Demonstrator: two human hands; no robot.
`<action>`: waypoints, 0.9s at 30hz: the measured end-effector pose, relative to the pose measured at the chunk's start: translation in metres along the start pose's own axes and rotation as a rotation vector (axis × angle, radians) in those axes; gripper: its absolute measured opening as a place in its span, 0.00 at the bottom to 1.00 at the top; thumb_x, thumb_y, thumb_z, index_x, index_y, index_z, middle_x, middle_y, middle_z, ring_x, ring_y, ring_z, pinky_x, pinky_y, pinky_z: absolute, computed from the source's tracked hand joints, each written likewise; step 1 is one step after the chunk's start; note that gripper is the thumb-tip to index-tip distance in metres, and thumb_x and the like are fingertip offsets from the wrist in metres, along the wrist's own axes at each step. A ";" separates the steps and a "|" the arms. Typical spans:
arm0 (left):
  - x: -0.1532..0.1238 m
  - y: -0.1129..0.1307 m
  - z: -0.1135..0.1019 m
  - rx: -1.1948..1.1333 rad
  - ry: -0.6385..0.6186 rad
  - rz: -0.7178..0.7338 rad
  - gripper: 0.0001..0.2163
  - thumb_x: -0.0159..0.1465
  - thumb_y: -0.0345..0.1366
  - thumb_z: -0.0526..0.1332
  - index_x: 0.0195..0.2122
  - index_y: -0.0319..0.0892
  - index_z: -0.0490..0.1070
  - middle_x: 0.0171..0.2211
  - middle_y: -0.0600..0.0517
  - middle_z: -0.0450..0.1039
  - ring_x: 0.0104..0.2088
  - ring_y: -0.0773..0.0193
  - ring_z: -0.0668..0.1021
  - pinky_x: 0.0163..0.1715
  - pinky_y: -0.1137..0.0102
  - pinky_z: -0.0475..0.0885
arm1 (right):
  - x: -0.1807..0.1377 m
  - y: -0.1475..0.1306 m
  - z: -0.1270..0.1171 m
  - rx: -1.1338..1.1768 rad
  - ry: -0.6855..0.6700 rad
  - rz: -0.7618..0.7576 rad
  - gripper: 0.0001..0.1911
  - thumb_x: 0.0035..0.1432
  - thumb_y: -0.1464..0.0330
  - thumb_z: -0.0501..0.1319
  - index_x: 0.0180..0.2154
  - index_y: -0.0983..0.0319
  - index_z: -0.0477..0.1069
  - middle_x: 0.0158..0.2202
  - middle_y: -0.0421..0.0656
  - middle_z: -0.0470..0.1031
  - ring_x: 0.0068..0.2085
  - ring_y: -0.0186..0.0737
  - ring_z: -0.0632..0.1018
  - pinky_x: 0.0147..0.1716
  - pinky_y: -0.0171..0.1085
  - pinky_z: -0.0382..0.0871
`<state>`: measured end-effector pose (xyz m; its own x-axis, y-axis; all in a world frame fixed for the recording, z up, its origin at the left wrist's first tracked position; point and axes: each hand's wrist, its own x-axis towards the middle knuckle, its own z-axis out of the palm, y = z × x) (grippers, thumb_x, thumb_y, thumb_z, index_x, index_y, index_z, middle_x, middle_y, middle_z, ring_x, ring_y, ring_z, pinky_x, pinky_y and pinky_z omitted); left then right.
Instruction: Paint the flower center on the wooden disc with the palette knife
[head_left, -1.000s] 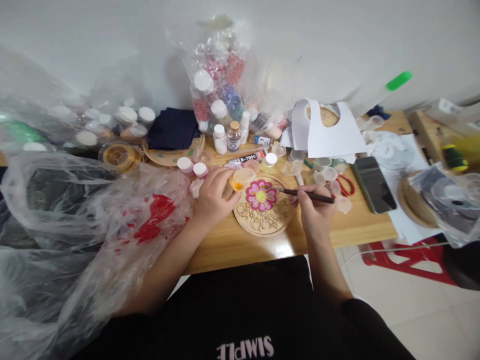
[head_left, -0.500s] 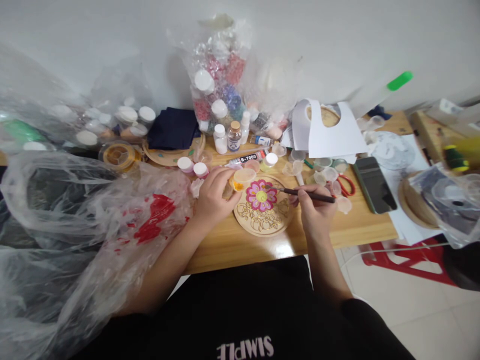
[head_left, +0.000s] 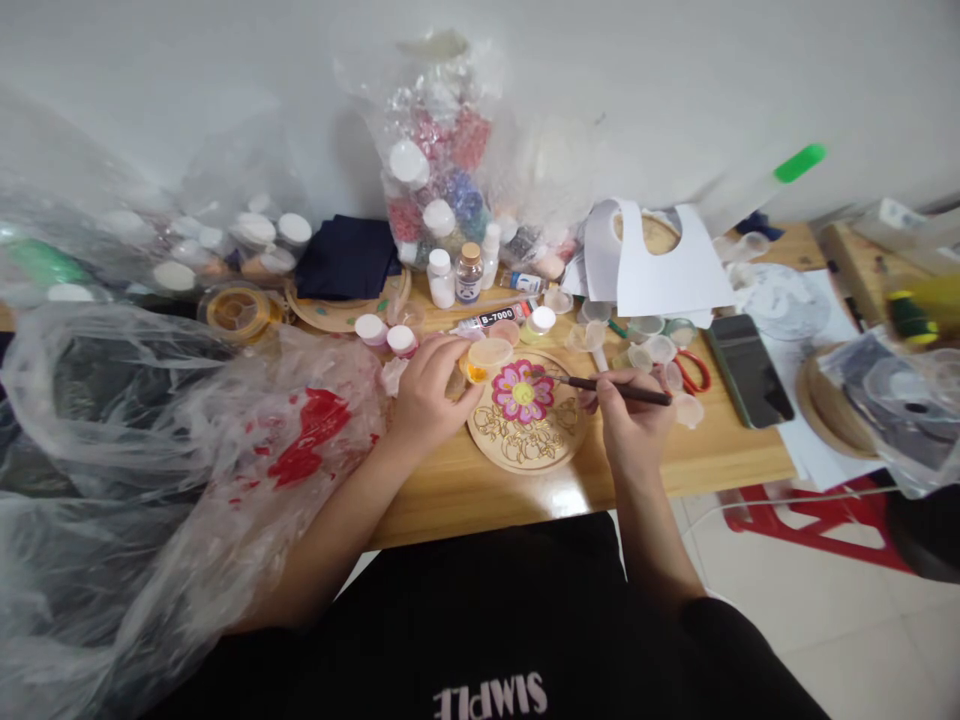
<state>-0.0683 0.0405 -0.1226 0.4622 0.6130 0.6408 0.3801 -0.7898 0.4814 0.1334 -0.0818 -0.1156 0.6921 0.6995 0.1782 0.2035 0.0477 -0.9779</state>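
Note:
A round wooden disc (head_left: 529, 440) lies on the wooden table (head_left: 465, 490) in front of me, carved with flower outlines and bearing one pink flower with a yellow centre (head_left: 523, 390). My right hand (head_left: 630, 415) pinches a thin dark paintbrush (head_left: 619, 388), its tip reaching the flower's right side. My left hand (head_left: 427, 395) is closed on a small open pot of orange-yellow paint (head_left: 475, 370) at the disc's upper left edge; a translucent lid (head_left: 490, 352) sits by it.
Crumpled plastic bags (head_left: 150, 470) cover the left. Small white-capped pots (head_left: 386, 332), a glue tube (head_left: 491, 318), bottles (head_left: 467, 272) and a bag of bead jars (head_left: 435, 180) stand behind. Right of the disc lie plastic cups (head_left: 649, 350), red scissors (head_left: 694, 372), a phone (head_left: 748, 368) and white paper (head_left: 660, 265).

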 end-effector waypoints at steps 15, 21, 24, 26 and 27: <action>-0.001 -0.002 0.002 -0.015 0.020 0.020 0.15 0.60 0.27 0.66 0.48 0.40 0.71 0.44 0.45 0.80 0.46 0.55 0.82 0.49 0.60 0.80 | 0.000 0.003 -0.001 -0.024 -0.014 -0.018 0.04 0.56 0.71 0.65 0.29 0.59 0.74 0.21 0.37 0.76 0.23 0.35 0.78 0.23 0.34 0.71; 0.000 0.000 0.001 -0.017 0.014 0.013 0.14 0.60 0.27 0.66 0.48 0.40 0.71 0.44 0.46 0.81 0.46 0.55 0.82 0.49 0.60 0.80 | 0.000 0.001 -0.001 -0.027 -0.001 -0.009 0.04 0.55 0.71 0.65 0.28 0.59 0.74 0.20 0.36 0.75 0.22 0.35 0.77 0.23 0.35 0.71; 0.000 0.000 0.001 -0.021 0.004 0.000 0.14 0.60 0.27 0.65 0.48 0.41 0.71 0.44 0.46 0.81 0.46 0.56 0.82 0.49 0.60 0.79 | 0.001 0.001 -0.001 -0.032 -0.002 -0.004 0.04 0.55 0.71 0.65 0.28 0.59 0.74 0.20 0.36 0.75 0.22 0.35 0.78 0.23 0.35 0.71; 0.000 0.000 0.001 -0.025 0.007 0.000 0.15 0.60 0.27 0.66 0.48 0.41 0.71 0.44 0.46 0.81 0.46 0.55 0.82 0.49 0.60 0.79 | 0.001 0.000 -0.001 -0.037 -0.008 -0.002 0.04 0.55 0.71 0.65 0.28 0.59 0.74 0.20 0.36 0.75 0.22 0.35 0.77 0.23 0.34 0.71; -0.001 0.000 0.001 -0.028 0.008 0.000 0.15 0.60 0.27 0.66 0.48 0.41 0.71 0.44 0.46 0.81 0.47 0.55 0.82 0.49 0.60 0.79 | 0.001 0.000 -0.001 -0.039 -0.009 -0.002 0.04 0.55 0.71 0.65 0.28 0.59 0.74 0.20 0.36 0.75 0.22 0.34 0.77 0.23 0.34 0.71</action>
<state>-0.0680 0.0402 -0.1235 0.4558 0.6127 0.6456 0.3574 -0.7903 0.4977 0.1348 -0.0816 -0.1154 0.6857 0.7055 0.1791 0.2320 0.0214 -0.9725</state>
